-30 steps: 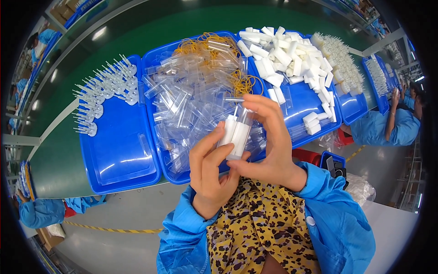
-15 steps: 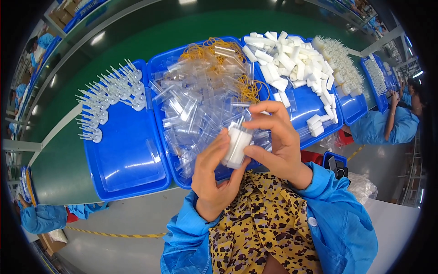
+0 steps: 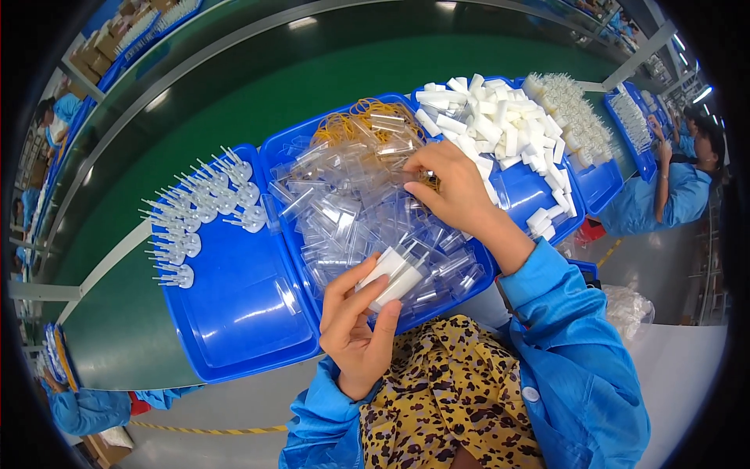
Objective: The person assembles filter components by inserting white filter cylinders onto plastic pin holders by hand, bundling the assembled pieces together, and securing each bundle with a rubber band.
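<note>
My left hand (image 3: 361, 327) is closed around a white foam block (image 3: 387, 284), held over the near edge of the middle blue tray. Clear plastic (image 3: 414, 254) covers the block and stands out past its far end. My right hand (image 3: 451, 184) hovers over the right side of that tray with thumb and fingertips curved but apart, and I see nothing held between them. Below it lie loose clear plastic pieces (image 3: 344, 219) in a heap. Yellow rubber bands (image 3: 344, 125) are piled at the tray's far end, and a few show near my right fingers.
A blue tray (image 3: 242, 336) on the left holds several white pieces with thin stems (image 3: 207, 195). White foam blocks (image 3: 500, 117) fill the tray on the right, beside rows of pale bristly pieces (image 3: 570, 117). A co-worker in blue (image 3: 664, 195) sits at the far right.
My right hand has left the foam block and moved up over the tray, toward the rubber bands. My left hand keeps the block, now tilted and slightly lower.
</note>
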The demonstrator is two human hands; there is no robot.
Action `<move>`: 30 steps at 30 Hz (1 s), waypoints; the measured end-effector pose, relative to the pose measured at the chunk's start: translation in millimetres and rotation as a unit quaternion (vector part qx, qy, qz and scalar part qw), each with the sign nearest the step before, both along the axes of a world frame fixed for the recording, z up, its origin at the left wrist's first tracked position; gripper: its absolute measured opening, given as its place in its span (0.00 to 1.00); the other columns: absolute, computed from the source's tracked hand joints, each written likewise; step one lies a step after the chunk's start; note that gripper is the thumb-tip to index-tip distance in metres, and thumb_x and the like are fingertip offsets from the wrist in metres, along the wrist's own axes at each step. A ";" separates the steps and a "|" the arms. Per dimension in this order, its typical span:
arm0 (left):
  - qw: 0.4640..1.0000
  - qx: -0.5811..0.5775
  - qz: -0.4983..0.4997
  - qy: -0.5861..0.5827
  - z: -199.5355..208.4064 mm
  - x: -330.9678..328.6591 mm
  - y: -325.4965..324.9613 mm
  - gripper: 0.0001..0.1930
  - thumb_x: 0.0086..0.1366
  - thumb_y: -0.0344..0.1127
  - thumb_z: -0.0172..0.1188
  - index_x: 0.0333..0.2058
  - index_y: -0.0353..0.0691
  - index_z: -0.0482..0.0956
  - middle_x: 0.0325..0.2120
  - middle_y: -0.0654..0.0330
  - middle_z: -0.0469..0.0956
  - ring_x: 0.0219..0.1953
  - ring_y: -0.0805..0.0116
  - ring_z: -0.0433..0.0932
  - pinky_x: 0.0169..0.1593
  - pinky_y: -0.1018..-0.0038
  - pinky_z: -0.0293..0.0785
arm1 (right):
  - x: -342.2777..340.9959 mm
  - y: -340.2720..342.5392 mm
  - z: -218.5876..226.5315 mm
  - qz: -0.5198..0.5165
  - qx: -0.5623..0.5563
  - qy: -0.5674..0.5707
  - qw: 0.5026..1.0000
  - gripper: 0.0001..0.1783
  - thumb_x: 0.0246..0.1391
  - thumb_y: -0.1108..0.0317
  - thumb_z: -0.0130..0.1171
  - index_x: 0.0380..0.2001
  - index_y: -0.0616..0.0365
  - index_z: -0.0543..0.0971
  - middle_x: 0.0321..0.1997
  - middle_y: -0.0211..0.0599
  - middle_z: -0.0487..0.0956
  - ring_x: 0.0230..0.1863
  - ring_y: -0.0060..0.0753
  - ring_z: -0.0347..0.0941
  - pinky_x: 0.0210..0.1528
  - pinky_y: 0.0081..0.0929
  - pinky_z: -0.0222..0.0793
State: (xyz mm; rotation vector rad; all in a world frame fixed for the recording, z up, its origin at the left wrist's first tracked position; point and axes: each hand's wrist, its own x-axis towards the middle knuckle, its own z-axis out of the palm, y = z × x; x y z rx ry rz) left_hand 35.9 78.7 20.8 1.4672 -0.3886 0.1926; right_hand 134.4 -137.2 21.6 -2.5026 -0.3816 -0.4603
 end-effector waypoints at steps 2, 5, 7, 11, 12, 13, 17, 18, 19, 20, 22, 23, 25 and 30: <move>0.998 -0.042 0.006 0.037 6.6 -0.4 2.5 0.09 0.62 0.24 0.59 0.40 0.29 0.79 0.50 0.45 0.70 0.55 0.48 0.72 0.52 0.64 0.75 | -5.7 0.2 7.0 0.024 0.040 -0.027 0.999 0.11 0.43 0.72 0.64 0.34 0.58 0.77 0.34 0.38 0.77 0.41 0.40 0.73 0.45 0.33 0.68; 1.000 -0.015 -0.008 -0.018 -5.1 2.2 14.7 0.09 0.64 0.28 0.57 0.40 0.29 0.79 0.50 0.45 0.70 0.54 0.48 0.73 0.54 0.63 0.74 | -17.2 -1.4 12.9 0.061 0.184 -0.024 0.981 0.11 0.46 0.73 0.63 0.35 0.58 0.76 0.34 0.35 0.78 0.42 0.35 0.74 0.47 0.29 0.68; 0.999 -0.029 0.001 -0.020 -6.1 -0.9 15.4 0.10 0.66 0.30 0.56 0.40 0.29 0.78 0.50 0.46 0.70 0.53 0.48 0.73 0.55 0.62 0.72 | -26.3 0.6 14.6 0.085 0.290 0.012 0.953 0.09 0.49 0.73 0.62 0.35 0.59 0.75 0.33 0.33 0.77 0.43 0.29 0.75 0.47 0.26 0.69; 0.994 -0.099 0.050 -0.012 -5.7 -6.4 10.3 0.14 0.63 0.26 0.59 0.46 0.30 0.71 0.48 0.47 0.70 0.54 0.50 0.72 0.55 0.61 0.72 | -44.0 3.5 25.1 0.103 0.456 0.100 0.879 0.06 0.56 0.73 0.58 0.38 0.59 0.74 0.30 0.29 0.74 0.35 0.19 0.74 0.36 0.16 0.69; 0.994 -0.092 0.059 -0.009 -4.8 -8.3 9.0 0.17 0.60 0.24 0.60 0.48 0.30 0.69 0.48 0.47 0.70 0.54 0.51 0.72 0.55 0.62 0.73 | -50.3 -5.4 27.6 0.093 0.483 0.141 0.859 0.06 0.57 0.72 0.57 0.38 0.60 0.74 0.28 0.28 0.73 0.29 0.17 0.72 0.30 0.14 0.65; 0.994 -0.085 0.069 -0.005 -3.8 -10.5 7.3 0.21 0.58 0.22 0.61 0.50 0.31 0.67 0.48 0.46 0.69 0.55 0.51 0.72 0.55 0.62 0.73 | -54.5 -9.2 28.4 0.083 0.509 0.182 0.837 0.06 0.58 0.71 0.56 0.38 0.60 0.74 0.26 0.28 0.73 0.24 0.15 0.69 0.23 0.13 0.62; 0.995 -0.030 0.086 -0.048 -1.4 -12.0 -4.5 0.26 0.54 0.20 0.65 0.51 0.31 0.66 0.47 0.48 0.69 0.54 0.52 0.72 0.54 0.63 0.75 | -68.2 -4.5 37.9 0.113 0.552 0.247 0.789 0.06 0.60 0.70 0.53 0.37 0.60 0.74 0.21 0.26 0.70 0.17 0.12 0.62 0.17 0.13 0.54; 0.993 -0.006 0.101 -0.060 -1.2 -11.7 -7.7 0.25 0.53 0.20 0.67 0.49 0.32 0.68 0.46 0.49 0.70 0.54 0.52 0.72 0.52 0.64 0.76 | -73.2 -8.5 41.0 0.120 0.523 0.285 0.794 0.08 0.59 0.72 0.53 0.41 0.60 0.74 0.24 0.26 0.70 0.19 0.11 0.63 0.18 0.12 0.54; 0.993 -0.003 0.102 -0.060 -1.3 -10.5 -9.7 0.25 0.53 0.20 0.67 0.49 0.32 0.68 0.46 0.49 0.70 0.54 0.52 0.72 0.52 0.64 0.76 | -76.1 -6.3 45.4 0.121 0.525 0.286 0.792 0.08 0.59 0.72 0.53 0.41 0.60 0.74 0.24 0.26 0.70 0.19 0.11 0.63 0.18 0.12 0.54; 0.989 0.032 0.112 -0.087 -2.0 -10.3 -12.8 0.24 0.52 0.21 0.67 0.47 0.32 0.70 0.46 0.49 0.70 0.54 0.52 0.72 0.52 0.64 0.76 | -79.6 -2.7 50.1 0.131 0.485 0.297 0.812 0.10 0.58 0.73 0.53 0.43 0.61 0.74 0.25 0.26 0.70 0.21 0.11 0.63 0.20 0.12 0.54; 0.984 0.069 0.120 -0.116 -0.3 -11.7 -19.5 0.22 0.52 0.21 0.68 0.46 0.32 0.71 0.46 0.48 0.70 0.54 0.52 0.73 0.52 0.65 0.76 | -83.9 -2.6 57.3 0.146 0.404 0.336 0.838 0.17 0.56 0.75 0.53 0.50 0.61 0.73 0.28 0.24 0.70 0.26 0.10 0.63 0.24 0.11 0.55; 0.982 0.084 0.124 -0.119 1.8 -13.3 -23.2 0.22 0.51 0.20 0.68 0.45 0.32 0.72 0.46 0.49 0.70 0.53 0.52 0.73 0.52 0.65 0.76 | -84.4 -2.6 57.0 0.146 0.407 0.334 0.838 0.17 0.56 0.75 0.53 0.50 0.61 0.73 0.28 0.24 0.70 0.26 0.10 0.63 0.24 0.11 0.55; 0.980 0.098 0.123 -0.124 5.3 -11.5 -31.9 0.22 0.50 0.20 0.68 0.44 0.32 0.73 0.46 0.49 0.70 0.52 0.52 0.74 0.52 0.66 0.76 | -83.9 -5.5 53.6 0.191 0.409 0.306 0.838 0.17 0.56 0.75 0.54 0.50 0.61 0.74 0.28 0.24 0.69 0.25 0.09 0.62 0.25 0.11 0.55; 0.974 0.141 0.127 -0.123 11.7 -11.8 -44.1 0.22 0.49 0.19 0.68 0.44 0.32 0.75 0.48 0.49 0.68 0.51 0.53 0.75 0.52 0.67 0.76 | -83.6 -20.0 57.6 0.160 0.444 0.367 0.802 0.16 0.57 0.75 0.53 0.49 0.60 0.75 0.27 0.23 0.68 0.25 0.09 0.60 0.26 0.13 0.53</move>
